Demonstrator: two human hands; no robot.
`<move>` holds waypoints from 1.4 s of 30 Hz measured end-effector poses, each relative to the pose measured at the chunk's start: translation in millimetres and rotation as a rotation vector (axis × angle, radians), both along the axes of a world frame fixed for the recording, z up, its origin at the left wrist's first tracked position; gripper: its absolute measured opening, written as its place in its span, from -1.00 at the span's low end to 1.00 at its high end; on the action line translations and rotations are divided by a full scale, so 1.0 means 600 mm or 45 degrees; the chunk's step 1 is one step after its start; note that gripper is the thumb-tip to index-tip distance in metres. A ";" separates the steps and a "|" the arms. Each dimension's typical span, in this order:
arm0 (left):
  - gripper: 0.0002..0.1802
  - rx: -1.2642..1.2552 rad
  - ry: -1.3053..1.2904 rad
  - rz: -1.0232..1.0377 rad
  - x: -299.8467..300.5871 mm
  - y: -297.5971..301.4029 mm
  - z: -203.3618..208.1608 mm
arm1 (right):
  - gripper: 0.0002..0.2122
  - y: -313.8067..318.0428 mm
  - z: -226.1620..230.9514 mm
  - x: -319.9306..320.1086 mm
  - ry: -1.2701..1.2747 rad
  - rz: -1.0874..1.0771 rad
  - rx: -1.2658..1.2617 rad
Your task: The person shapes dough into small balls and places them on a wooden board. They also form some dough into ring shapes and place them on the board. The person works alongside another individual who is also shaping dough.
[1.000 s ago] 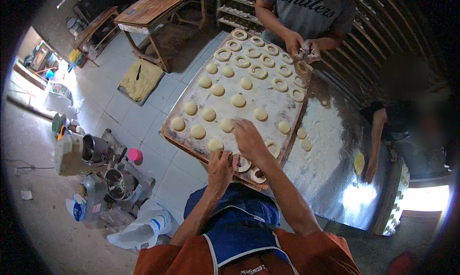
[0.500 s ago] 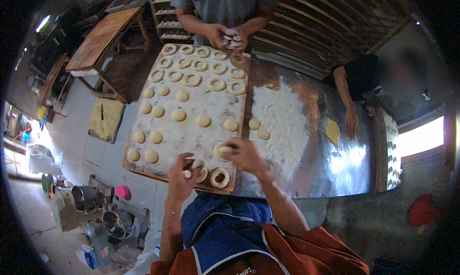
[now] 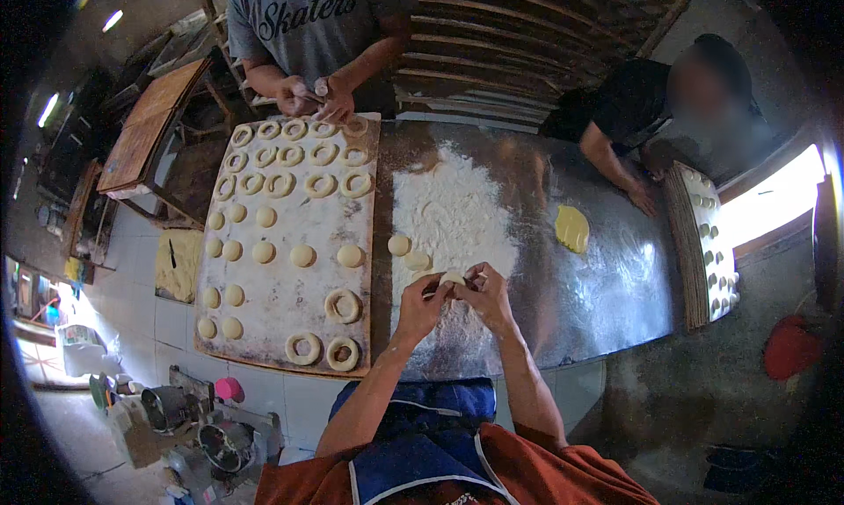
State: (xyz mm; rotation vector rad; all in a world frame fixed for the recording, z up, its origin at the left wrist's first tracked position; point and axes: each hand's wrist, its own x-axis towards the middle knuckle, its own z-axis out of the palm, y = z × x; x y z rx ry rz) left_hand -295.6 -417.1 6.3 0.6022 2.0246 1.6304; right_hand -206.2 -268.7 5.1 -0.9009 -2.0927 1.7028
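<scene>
Over the floured part of the metal table, my left hand (image 3: 420, 306) and my right hand (image 3: 487, 297) pinch a small pale dough piece (image 3: 452, 278) between their fingertips. Fingers hide much of its shape. Just beyond them, dough balls (image 3: 399, 246) rest near the flour (image 3: 453, 210). To the left, a floured wooden board (image 3: 272, 320) carries rows of dough rings (image 3: 321, 185) at its far end and several round dough balls (image 3: 302, 256) in the middle. Three more dough rings (image 3: 343, 305) sit at its near right corner, beside my left forearm.
Across the table, a person's hands (image 3: 316, 99) work over the board's far edge. Another person's arm (image 3: 620, 175) rests at the table's far right. A yellow lump (image 3: 571, 229) lies on the metal table (image 3: 607, 285). Stacked trays (image 3: 690, 250) stand at the right end. Pots (image 3: 226, 443) sit on the floor.
Both my hands have moved from the board's near corner to above the flour and now meet at one dough piece. Three rings now lie at that corner. The view has swung right.
</scene>
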 end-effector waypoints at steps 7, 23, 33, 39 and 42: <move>-0.75 0.019 -0.202 -0.047 0.001 -0.016 0.033 | -0.45 -0.035 0.029 -0.002 0.174 0.118 -0.213; -0.66 0.382 0.228 0.248 -0.025 -0.125 0.025 | -0.57 -0.114 -0.037 -0.069 0.149 0.529 -0.308; -0.71 0.040 0.831 0.409 -0.069 -0.215 0.027 | -0.44 -0.278 0.037 -0.133 0.048 0.243 -0.257; -0.70 0.640 0.180 0.633 -0.085 -0.269 0.045 | -0.47 -0.332 0.013 -0.148 0.063 0.392 -0.112; -0.70 0.358 0.422 0.535 -0.095 -0.310 0.013 | -0.50 -0.360 -0.023 -0.145 0.292 0.503 0.905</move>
